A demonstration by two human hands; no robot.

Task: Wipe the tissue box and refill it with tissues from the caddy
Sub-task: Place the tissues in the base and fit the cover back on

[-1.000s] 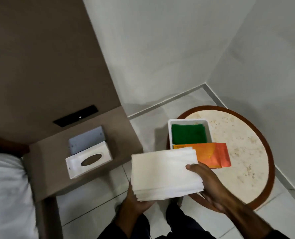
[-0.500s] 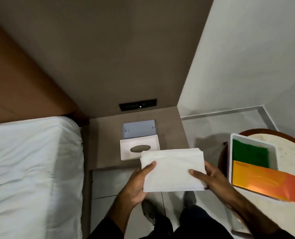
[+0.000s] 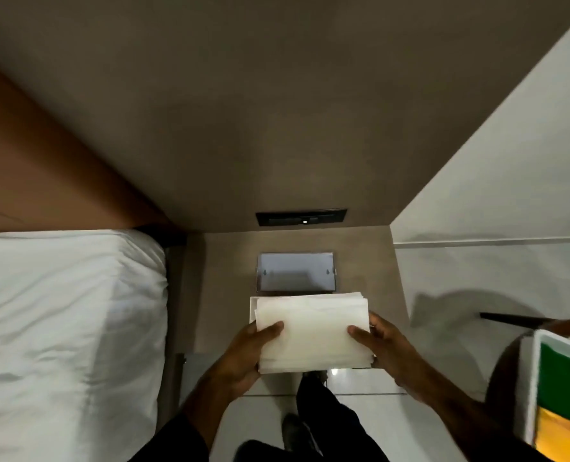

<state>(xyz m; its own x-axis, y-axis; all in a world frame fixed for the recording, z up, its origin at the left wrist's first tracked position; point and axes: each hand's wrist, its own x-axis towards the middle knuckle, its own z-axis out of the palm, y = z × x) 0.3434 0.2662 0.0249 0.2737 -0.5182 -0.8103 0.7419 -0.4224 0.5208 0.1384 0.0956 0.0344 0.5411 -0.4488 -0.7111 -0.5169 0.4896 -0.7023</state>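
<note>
Left hand [image 3: 243,358] and right hand [image 3: 388,353], fingers clamped on tissues [image 3: 313,335] over box [image 3: 252,310]. Risk: loose stack fans, edges snag rim, sheets slide off tabletop [image 3: 223,288].

The scene is dimly and evenly lit; a soft shadow is cast on the floor [image 3: 450,305], and edges are bent by wide-angle distortion.

No legible text at the bedside

I found no readable word, brand or number on anything in view, the orange packet [image 3: 563,435] in the caddy [image 3: 531,378] included.
</note>
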